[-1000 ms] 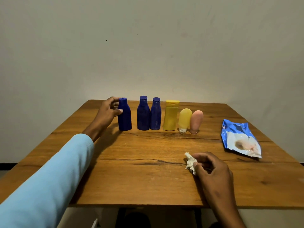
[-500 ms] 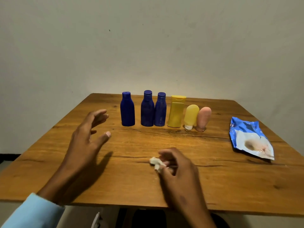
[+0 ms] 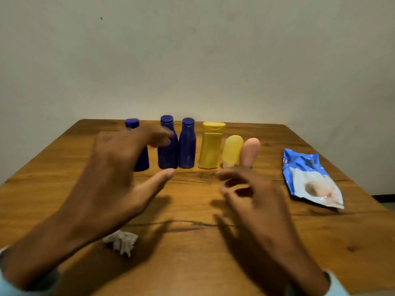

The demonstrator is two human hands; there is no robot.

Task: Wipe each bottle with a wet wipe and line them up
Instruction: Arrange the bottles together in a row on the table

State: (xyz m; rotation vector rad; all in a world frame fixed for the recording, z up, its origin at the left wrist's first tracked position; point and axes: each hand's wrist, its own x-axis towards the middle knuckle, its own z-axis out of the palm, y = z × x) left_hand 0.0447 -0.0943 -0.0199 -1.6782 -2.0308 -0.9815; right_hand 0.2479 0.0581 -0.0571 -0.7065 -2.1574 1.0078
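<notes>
Several bottles stand in a row across the far half of the wooden table (image 3: 192,263): three dark blue bottles (image 3: 187,146), a tall yellow bottle (image 3: 210,146), a small pale yellow tube (image 3: 232,150) and a pink tube (image 3: 250,151). My left hand (image 3: 111,184) hovers blurred above the table with fingers spread, partly hiding the leftmost blue bottle (image 3: 132,123). My right hand (image 3: 254,199) hovers in front of the tubes, fingers loosely bent, holding nothing. The crumpled white wet wipe (image 3: 121,242) lies on the table beneath my left wrist.
A blue wet wipe packet (image 3: 307,178) lies flat at the right side of the table. A plain wall stands right behind the table's far edge. Bare wood stretches between the bottles and the near edge.
My right hand let go of the wet wipe, which now lies on the table. Both hands rose and moved forward toward the bottle row.
</notes>
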